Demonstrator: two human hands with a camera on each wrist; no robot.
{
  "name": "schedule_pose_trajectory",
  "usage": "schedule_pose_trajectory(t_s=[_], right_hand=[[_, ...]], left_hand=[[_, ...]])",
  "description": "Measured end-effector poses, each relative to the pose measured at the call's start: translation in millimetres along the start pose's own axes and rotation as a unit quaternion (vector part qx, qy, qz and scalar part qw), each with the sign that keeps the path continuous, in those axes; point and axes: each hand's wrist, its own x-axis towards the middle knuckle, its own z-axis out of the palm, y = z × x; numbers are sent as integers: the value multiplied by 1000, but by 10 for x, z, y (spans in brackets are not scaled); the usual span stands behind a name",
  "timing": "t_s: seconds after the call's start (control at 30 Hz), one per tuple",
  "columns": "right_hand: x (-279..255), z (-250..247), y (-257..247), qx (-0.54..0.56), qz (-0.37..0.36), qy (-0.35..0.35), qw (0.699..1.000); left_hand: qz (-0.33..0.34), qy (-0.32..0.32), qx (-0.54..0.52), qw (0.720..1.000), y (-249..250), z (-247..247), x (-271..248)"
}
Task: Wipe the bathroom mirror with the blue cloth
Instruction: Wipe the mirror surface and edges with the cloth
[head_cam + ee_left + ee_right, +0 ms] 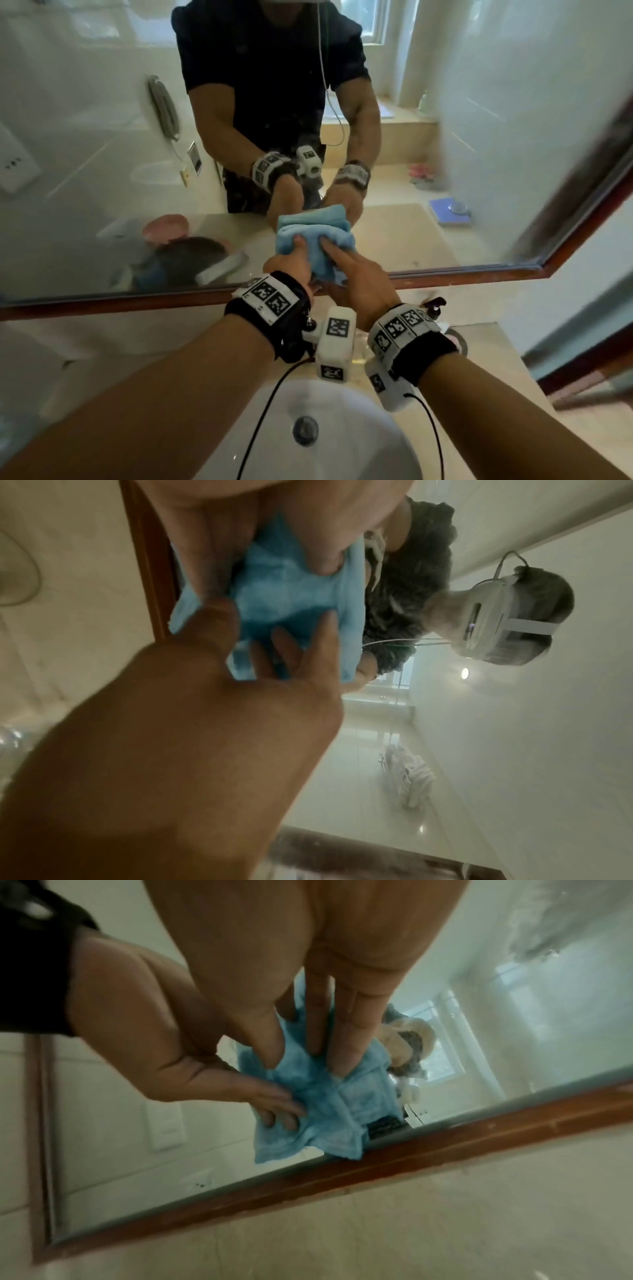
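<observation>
The crumpled blue cloth (315, 236) lies against the lower part of the mirror (102, 137), just above its brown wooden frame (445, 274). My left hand (294, 260) grips the cloth's left side, thumb on top and fingers dug into the folds. My right hand (346, 267) presses the cloth with straight fingers from the right. The left wrist view shows the cloth (284, 596) pinched by my left hand (253, 542), with my right hand (291, 653) laid on it. In the right wrist view my right fingertips (274, 1058) push into the cloth (329, 1096).
A white sink basin (342, 411) with a metal drain (305, 430) sits directly below my forearms. The beige counter (496, 359) runs to the right, with a dark pump top (435, 305) near my right wrist. The mirror reflects a person and the tiled bathroom.
</observation>
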Motion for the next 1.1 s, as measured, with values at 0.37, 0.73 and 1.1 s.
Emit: schedule_pose_trajectory(t_s=[0.37,0.73,1.1], right_hand=[[154,400,-238,116,109,206,966],[305,818,-654,100,280,302,906],[465,1069,-718,247,253,445,823]], left_hand=[[276,15,223,935,599,-809,-405],[620,180,505,573,1262,-1317,-773],[565,186,559,578,1253,-858,-467]])
